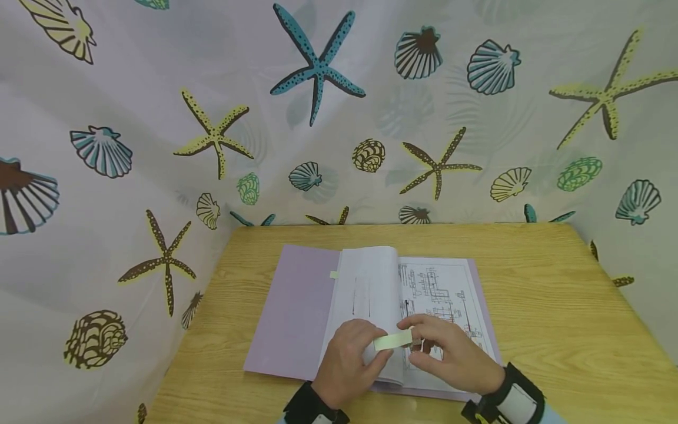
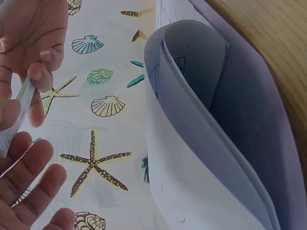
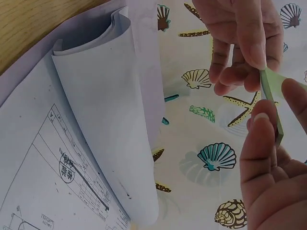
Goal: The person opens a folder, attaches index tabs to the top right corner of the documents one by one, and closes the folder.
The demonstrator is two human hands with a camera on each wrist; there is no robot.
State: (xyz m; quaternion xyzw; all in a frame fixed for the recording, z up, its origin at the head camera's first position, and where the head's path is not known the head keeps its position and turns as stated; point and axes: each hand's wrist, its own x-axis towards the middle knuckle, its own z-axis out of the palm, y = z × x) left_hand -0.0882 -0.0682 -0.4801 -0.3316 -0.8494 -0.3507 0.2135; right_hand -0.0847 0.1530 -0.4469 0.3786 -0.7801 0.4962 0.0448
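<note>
A thin pad of pale green sticky notes [image 1: 393, 340] is held between both hands above the open folder. Its left end is gripped by my left hand [image 1: 346, 360], thumb below and fingers above. My right hand [image 1: 450, 352] pinches the other end with curled fingers, its index finger reaching out over the pad. In the left wrist view, the printed white back of the sticky note pad [image 2: 20, 115] shows between the fingertips. From the right wrist, a pale green sheet [image 3: 274, 82] angles away from the pad's edge.
The lilac folder [image 1: 296, 306] lies open on the wooden table [image 1: 556, 306]. Inside, a white page [image 1: 365, 277] is curled over to the left, and a technical drawing [image 1: 439, 294] faces up. A small green tab [image 1: 333, 274] sticks out at the page edge. A shell-patterned curtain [image 1: 349, 194] surrounds the table.
</note>
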